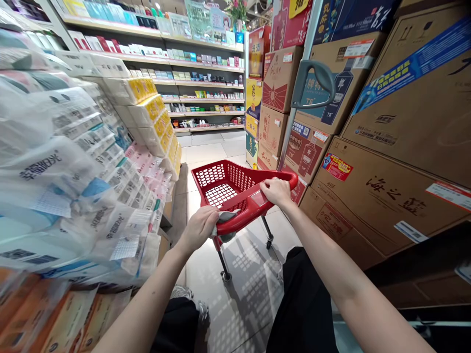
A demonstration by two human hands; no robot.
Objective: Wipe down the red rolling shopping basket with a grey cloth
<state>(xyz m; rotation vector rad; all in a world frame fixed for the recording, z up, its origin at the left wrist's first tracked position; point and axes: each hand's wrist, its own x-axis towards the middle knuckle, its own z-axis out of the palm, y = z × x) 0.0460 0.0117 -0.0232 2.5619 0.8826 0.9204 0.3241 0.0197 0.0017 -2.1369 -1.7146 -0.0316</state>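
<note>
A red plastic shopping cart stands in front of me on the floor, tilted in view, with lattice walls and no goods visible in its basket. My left hand is closed around a grey cloth, pressed against the left end of the cart's curved red handle. Part of the cloth hangs below the handle. Farther along the same bar, toward its right end, my right hand is closed on it, fingers curled over the top.
Stacked tissue packs line the left side close to the cart. Cardboard boxes are piled along the right, beside a metal post with a grey handle. Product shelves stand ahead across the tiled floor.
</note>
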